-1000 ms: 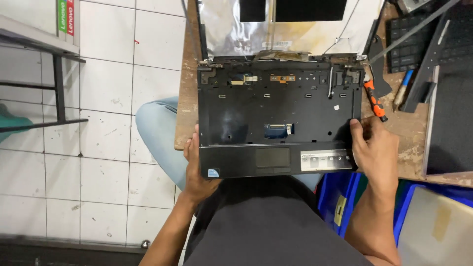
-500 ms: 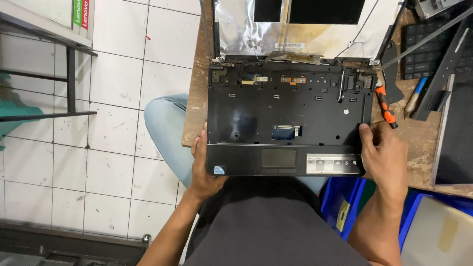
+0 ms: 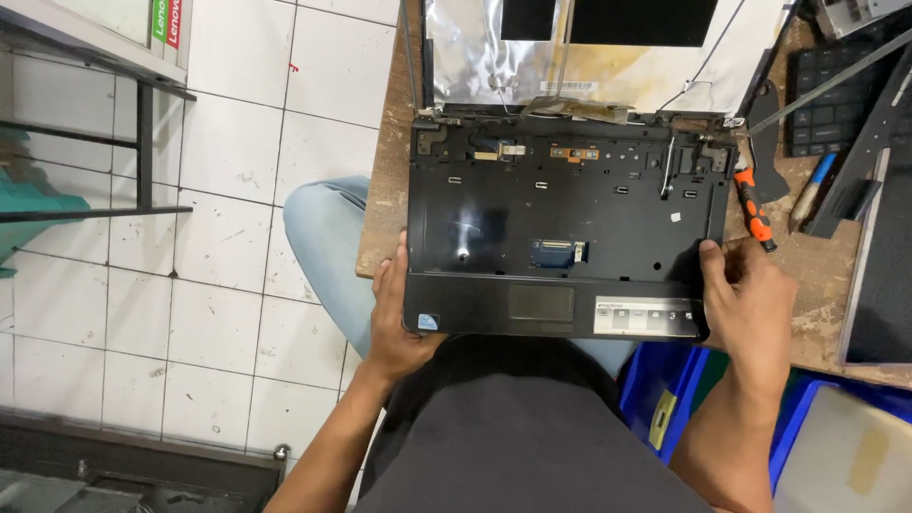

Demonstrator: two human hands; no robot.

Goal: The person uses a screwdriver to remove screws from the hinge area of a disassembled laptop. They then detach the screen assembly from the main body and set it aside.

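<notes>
A black laptop base (image 3: 570, 223) with its keyboard removed lies on a worn wooden table (image 3: 385, 190), its front edge hanging over my lap. The opened lid behind it shows a silver foil back (image 3: 475, 57). My left hand (image 3: 394, 318) grips the base's front left corner from the side and underneath. My right hand (image 3: 750, 294) clasps the front right corner, thumb on top of the edge. An orange-and-black screwdriver (image 3: 755, 209) lies on the table just beyond my right hand.
A loose black keyboard (image 3: 831, 95) and black panels (image 3: 883, 266) lie at the table's right. A blue-handled tool (image 3: 815, 185) rests beside them. Blue bins (image 3: 670, 404) stand under the table on the right. White floor tiles (image 3: 237, 237) and a dark metal frame (image 3: 142, 142) are at left.
The view has shifted so the laptop sits further right and lower in the frame. Both hands stay on the front corners of the base.
</notes>
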